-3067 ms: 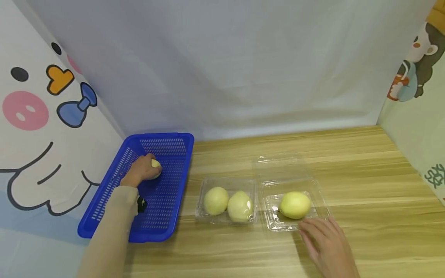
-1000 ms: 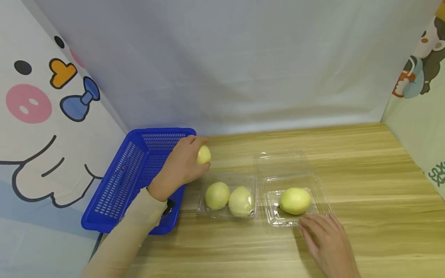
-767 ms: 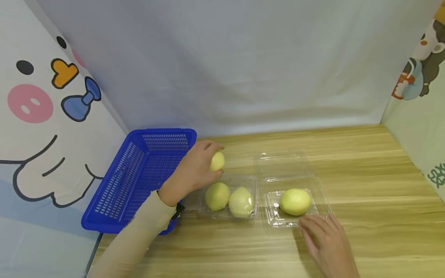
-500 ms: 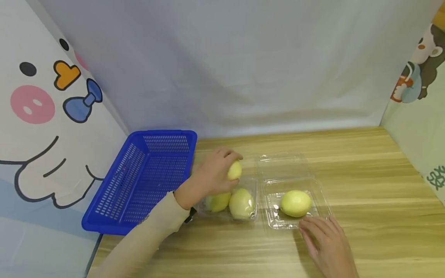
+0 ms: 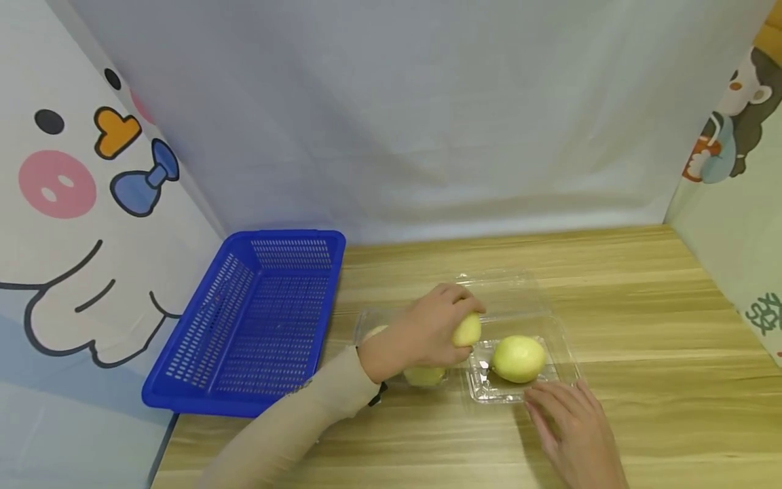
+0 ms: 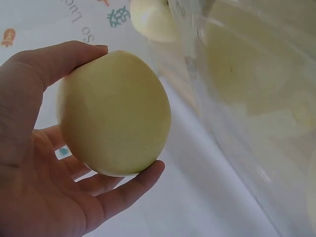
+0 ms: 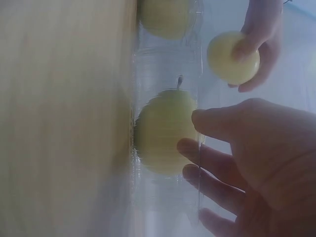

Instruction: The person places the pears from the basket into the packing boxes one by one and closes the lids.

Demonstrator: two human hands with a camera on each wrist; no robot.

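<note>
A: Gripped in your left hand (image 5: pixel 427 333), fingers curled round it: one pear (image 5: pixel 467 329), held just above the near edge of the right tray (image 5: pixel 565 353), beside the pear already inside (image 5: pixel 518 358).

B: Right hand (image 5: pixel 574 428)?

A: Fingers straight, holding nothing, at the tray's front edge. Brace the tray there; lower the pear gently into the free half.

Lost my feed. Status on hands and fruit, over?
Left hand holds a pear above the clear box. Right hand open, steadying the box's near edge. One pear already inside.

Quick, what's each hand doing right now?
Left hand: holds a yellow pear.
Right hand: open, fingers straight, resting at the clear box.
</note>
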